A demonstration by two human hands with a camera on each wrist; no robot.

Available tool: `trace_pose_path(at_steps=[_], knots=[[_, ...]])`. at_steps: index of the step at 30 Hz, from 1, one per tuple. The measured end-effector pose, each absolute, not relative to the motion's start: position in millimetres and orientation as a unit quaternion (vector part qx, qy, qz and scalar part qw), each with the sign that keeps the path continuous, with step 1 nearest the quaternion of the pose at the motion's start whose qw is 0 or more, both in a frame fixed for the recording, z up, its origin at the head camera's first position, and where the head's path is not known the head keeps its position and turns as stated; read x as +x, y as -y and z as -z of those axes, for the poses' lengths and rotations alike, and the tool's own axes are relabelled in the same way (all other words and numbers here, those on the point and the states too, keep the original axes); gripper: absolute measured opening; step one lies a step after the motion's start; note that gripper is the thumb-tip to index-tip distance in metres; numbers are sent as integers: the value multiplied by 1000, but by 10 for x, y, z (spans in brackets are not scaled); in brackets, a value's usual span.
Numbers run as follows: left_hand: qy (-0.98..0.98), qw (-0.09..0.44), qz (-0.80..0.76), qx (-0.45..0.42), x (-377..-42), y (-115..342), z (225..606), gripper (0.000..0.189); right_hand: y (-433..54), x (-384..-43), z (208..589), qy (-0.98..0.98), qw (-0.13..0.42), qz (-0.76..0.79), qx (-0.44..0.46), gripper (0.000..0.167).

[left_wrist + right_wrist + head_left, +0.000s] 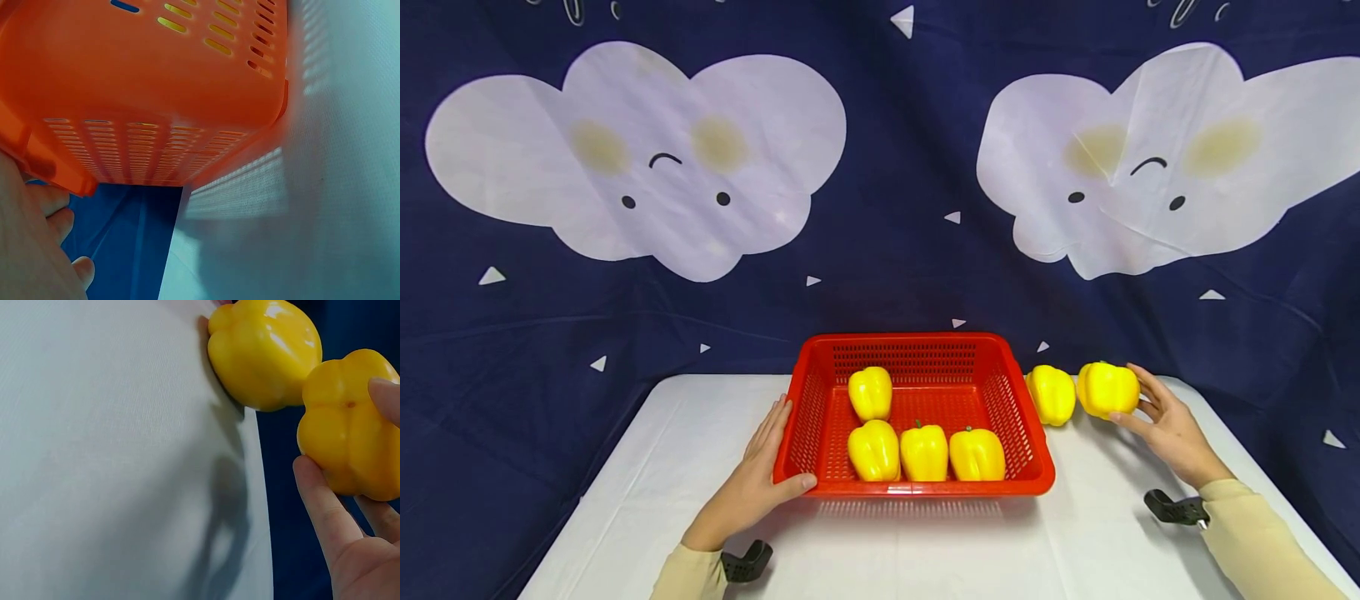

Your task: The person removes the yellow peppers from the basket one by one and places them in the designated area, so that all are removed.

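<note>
My right hand (1176, 437) holds a yellow bell pepper (1108, 390) between thumb and fingers at the table's far right. In the right wrist view this bell pepper (347, 431) shows its lobed end, raised off the tabletop, with the thumb on one side and fingers on the other. Just left of it sits another yellow bell pepper (1051, 395), beside the basket. My left hand (752, 483) rests against the left side of the red plastic basket (913, 490), fingers extended along the rim and thumb over the front corner.
Inside the basket lie several yellow bell peppers (923, 454), most along the front wall and one farther back. The white-covered table (955, 550) ends at a dark blue cloud-patterned cloth (910, 275). Each wrist carries a black camera mount (1176, 507).
</note>
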State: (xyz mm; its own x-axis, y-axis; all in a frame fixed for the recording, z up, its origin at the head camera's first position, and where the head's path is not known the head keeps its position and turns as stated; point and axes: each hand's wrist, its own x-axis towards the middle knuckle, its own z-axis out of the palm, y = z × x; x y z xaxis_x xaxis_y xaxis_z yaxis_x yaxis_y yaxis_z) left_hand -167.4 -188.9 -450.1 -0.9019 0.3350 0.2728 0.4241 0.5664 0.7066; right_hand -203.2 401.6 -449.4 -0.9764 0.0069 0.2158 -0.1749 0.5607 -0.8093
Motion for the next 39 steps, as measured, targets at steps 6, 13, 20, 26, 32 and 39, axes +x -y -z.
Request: trace_pose_path(at_steps=[6,13,20,26,32,39], knots=[[884,62,407,-221,-1689,1897,4529,107,-4038,-2034,4510,886,91,-452,41,93],[883,55,413,-218,-1674,1884,4519,106,-4087,-2039,4571,888,75,-453,36,95],[884,56,412,-214,-1670,1885,4519,106,-4134,-2047,4635,890,73,-449,37,94],[884,56,412,-213,-1666,1891,4522,106,-4136,-2068,4663,897,62,-437,27,96],[883,56,415,-214,-1666,1889,4515,105,-4140,-2089,4692,903,48,-428,17,98],[884,61,409,-216,-1679,1895,4520,105,-4140,-2128,4726,899,41,-436,18,97]])
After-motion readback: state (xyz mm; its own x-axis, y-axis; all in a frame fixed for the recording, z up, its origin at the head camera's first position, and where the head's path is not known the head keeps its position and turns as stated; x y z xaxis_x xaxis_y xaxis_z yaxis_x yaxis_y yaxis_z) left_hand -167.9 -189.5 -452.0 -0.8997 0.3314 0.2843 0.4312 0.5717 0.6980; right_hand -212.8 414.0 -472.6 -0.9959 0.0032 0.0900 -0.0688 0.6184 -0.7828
